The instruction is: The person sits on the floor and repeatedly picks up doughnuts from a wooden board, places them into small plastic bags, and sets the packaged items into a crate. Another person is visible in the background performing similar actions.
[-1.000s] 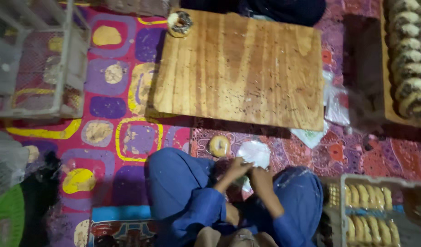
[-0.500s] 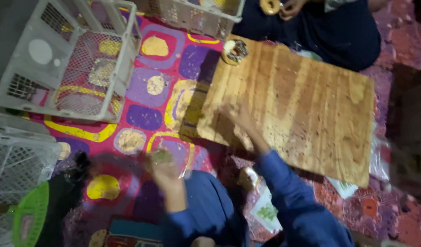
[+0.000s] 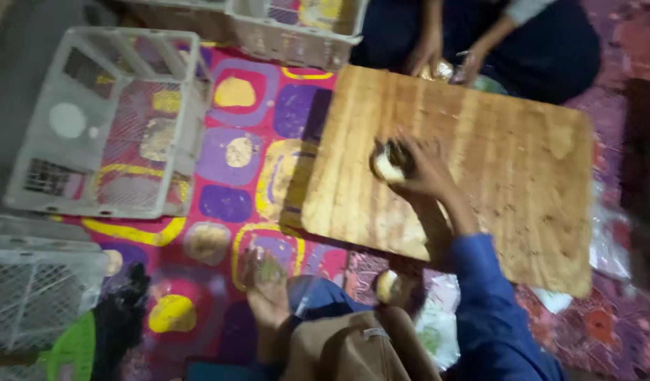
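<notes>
Right hand (image 3: 420,166) is out over the wooden board (image 3: 522,176) at the centre of the frame, its grip clamped on a small round piece of bread (image 3: 387,166) that sits on the board's left half. The image is blurred there, so the bread shows only as a pale lump with a dark top. Left hand (image 3: 265,282) is low in the frame, beside the person's knee, fingers closed around a small pale-green item (image 3: 270,270); too smeared to name more exactly. The board lies on a patterned mat (image 3: 230,152) of red, purple and yellow patches. Another pale round piece (image 3: 387,286) rests just below the board's near edge, by the blue sleeve (image 3: 491,310). A white plastic crate (image 3: 103,123) stands at upper left, a second one (image 3: 297,28) along the top edge. At the top, across the board, another person's hands (image 3: 448,60) hold something shiny.
</notes>
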